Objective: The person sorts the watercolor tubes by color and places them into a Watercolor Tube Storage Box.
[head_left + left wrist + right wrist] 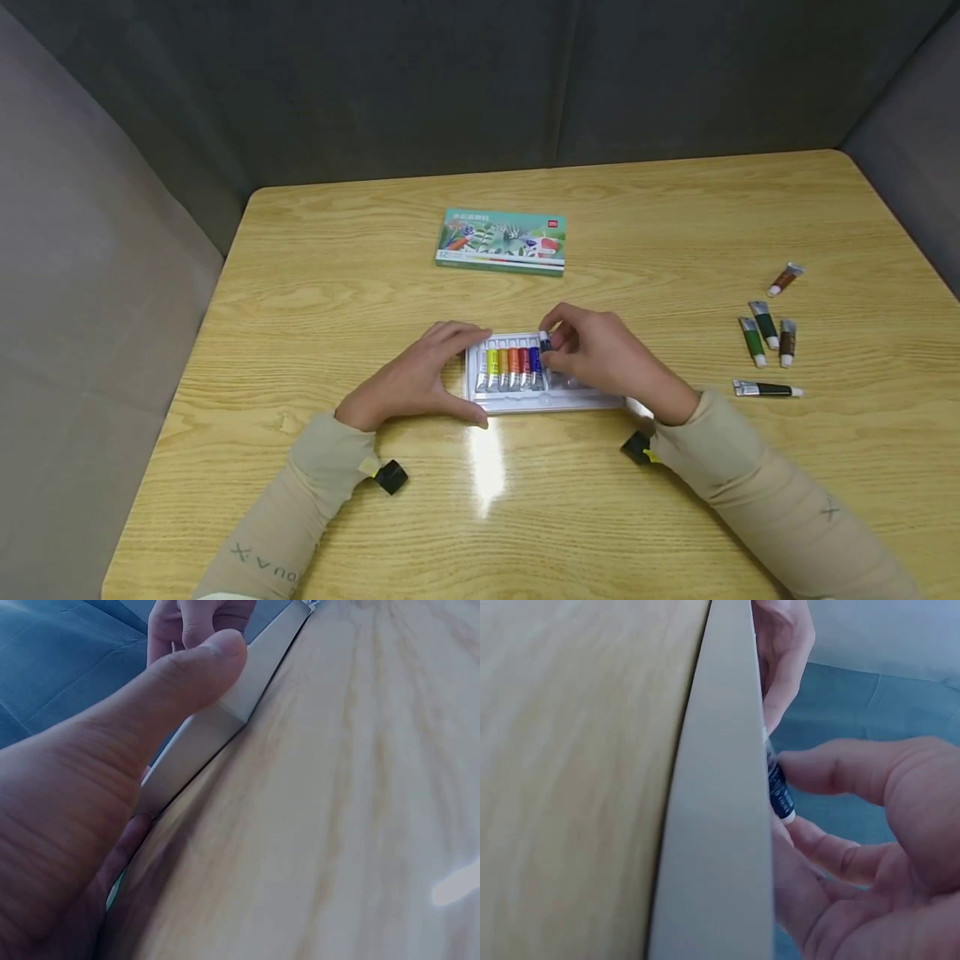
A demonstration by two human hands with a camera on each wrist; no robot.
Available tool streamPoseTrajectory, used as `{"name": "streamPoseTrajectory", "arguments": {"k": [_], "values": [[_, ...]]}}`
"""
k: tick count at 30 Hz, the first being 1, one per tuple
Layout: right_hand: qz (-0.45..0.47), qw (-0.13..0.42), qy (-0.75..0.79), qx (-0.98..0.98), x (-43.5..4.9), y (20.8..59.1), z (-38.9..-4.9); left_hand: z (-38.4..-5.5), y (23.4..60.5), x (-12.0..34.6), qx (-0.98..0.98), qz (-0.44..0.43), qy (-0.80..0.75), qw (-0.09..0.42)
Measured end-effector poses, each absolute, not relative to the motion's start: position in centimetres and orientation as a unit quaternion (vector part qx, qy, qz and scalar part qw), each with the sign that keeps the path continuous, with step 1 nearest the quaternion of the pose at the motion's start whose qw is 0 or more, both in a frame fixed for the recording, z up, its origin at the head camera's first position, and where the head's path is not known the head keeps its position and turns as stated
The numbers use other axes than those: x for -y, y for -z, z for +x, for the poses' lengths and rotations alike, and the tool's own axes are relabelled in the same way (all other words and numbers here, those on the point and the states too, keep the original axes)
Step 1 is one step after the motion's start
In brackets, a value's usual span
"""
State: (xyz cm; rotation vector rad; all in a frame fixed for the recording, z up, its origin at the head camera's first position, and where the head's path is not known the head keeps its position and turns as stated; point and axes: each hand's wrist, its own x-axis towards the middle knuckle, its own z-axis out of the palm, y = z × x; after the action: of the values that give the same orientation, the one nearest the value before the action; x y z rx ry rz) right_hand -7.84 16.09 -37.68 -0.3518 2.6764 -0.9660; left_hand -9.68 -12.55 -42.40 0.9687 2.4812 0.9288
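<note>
A white plastic tray (525,403) lies on the table, holding a row of paint tubes in white, yellow, orange, red and blue in its left part. My left hand (423,375) grips the tray's left end, thumb at the near edge and fingers at the far edge. The left wrist view shows that thumb in front of the tray's side wall (196,754). My right hand (603,350) pinches a dark blue paint tube (545,340) by its upper part, just right of the blue tube. In the right wrist view, the dark tube (780,791) with its white cap sits between thumb and fingers.
A green paint box (501,242) lies flat beyond the tray. Off to the right are several loose tubes: a reddish-brown one (786,279), a green one (752,342), a dark green one (763,323), a brown one (787,342) and a black one (768,389).
</note>
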Motion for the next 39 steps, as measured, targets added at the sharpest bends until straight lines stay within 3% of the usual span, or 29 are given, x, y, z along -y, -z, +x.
{"name": "streamPoseTrajectory", "arguments": {"k": [39], "values": [[-0.129, 0.118, 0.308, -0.935, -15.37, 37.96, -7.16, -9.78, 42.51, 12.5, -0.869, 0.343, -0.321, 0.153]]}}
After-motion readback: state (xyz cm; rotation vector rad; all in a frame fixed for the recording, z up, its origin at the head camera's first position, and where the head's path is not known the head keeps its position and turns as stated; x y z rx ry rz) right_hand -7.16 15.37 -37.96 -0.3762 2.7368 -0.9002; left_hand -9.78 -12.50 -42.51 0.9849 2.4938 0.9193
